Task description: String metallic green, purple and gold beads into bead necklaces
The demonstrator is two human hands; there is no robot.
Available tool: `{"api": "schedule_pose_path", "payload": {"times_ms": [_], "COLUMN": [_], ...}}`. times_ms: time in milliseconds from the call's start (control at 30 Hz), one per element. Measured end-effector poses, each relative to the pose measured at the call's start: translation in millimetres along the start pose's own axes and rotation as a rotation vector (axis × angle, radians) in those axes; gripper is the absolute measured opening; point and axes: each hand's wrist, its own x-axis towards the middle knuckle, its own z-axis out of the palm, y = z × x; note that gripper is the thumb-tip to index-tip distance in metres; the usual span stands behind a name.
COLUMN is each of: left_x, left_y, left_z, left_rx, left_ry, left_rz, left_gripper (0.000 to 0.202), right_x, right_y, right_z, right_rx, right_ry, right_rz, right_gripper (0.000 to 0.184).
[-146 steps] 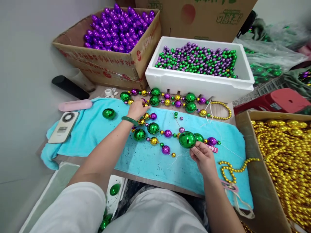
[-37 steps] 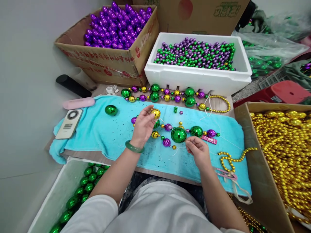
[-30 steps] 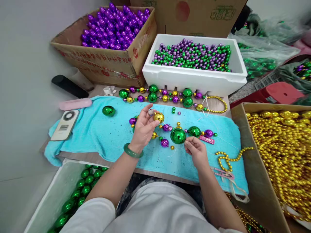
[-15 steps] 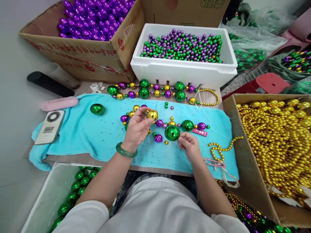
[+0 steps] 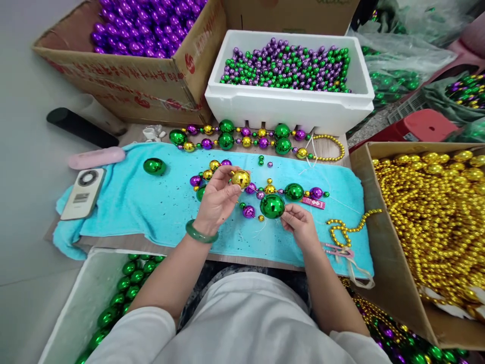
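My left hand (image 5: 220, 199), with a green bangle (image 5: 201, 233) at its wrist, is closed on a shiny gold bead (image 5: 241, 179). My right hand (image 5: 301, 225) pinches the right end of a large green bead (image 5: 272, 206), held above the turquoise towel (image 5: 125, 197). Behind my hands lies a strand of mixed beads, including a purple bead (image 5: 316, 193) and another green bead (image 5: 294, 191). A purple bead (image 5: 248, 212) and a small gold bead (image 5: 261, 218) lie below, near a thin thread. My left hand partly covers a cluster of beads.
A bead necklace (image 5: 246, 143) lies along the back. Behind it stand a foam box (image 5: 288, 108) of small beads and a carton (image 5: 125, 81) of purple beads. A carton (image 5: 397, 242) of gold strands stands right. A loose green bead (image 5: 154, 166) and a phone-like device (image 5: 83, 194) lie left.
The camera view has shifted slightly, moving everything a little to the right and up. Both hands keep the same holds, with hardly any motion over the towel.
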Motion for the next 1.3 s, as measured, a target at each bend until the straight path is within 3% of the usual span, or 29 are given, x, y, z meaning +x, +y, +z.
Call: {"api": "schedule_pose_path", "payload": {"times_ms": [267, 467, 567, 667, 767, 867, 1033, 1167, 1300], "left_x": [-7.9, -7.4, -2.8, 1.3, 3.5, 4.3, 6.7, 10.6, 12.1], "left_y": [1.1, -2.9, -0.3, 2.5, 6.5, 15.1, 32.9, 33.4, 16.7], "left_z": [8.7, 5.2, 7.6, 19.7, 39.7, 61.2, 82.9, 86.0, 77.4], "left_rx": [0.08, 0.23, 0.411, 0.497, 0.531, 0.551, 0.499, 0.495, 0.477], "left_ry": [-0.067, 0.019, 0.016, -0.048, -0.12, -0.177, -0.124, -0.085, -0.077], "left_rz": [0.014, 0.036, 0.087, 0.156, 0.202, 0.225, 0.286, 0.296, 0.305], "left_gripper": [0.035, 0.016, 0.012, 0.009, 0.008, 0.008, 0.006, 0.006, 0.015], "right_x": [-1.4, -2.6, -7.0, -13.0, -16.3, -13.4, -7.9, -10.3, -9.5], "right_y": [-9.6, 5.8, 3.2, -13.8, -36.8, -52.7, -57.1, -57.3, -59.1], "right_z": [7.1, 9.6, -1.0, -8.4, -2.0, 13.3, 22.7, 18.2, 16.6], "right_rx": [-0.102, 0.016, -0.103, -0.373, -0.407, -0.303, -0.265, -0.195, -0.224], "right_ry": [0.027, -0.005, -0.07, 0.032, 0.142, 0.029, -0.126, -0.182, -0.116], "right_rz": [-0.12, -0.021, 0.022, -0.089, -0.296, -0.39, -0.318, -0.252, -0.257], "right_gripper": [0.025, 0.036, 0.036, 0.028, 0.025, 0.018, 0.013, 0.021, 0.024]}}
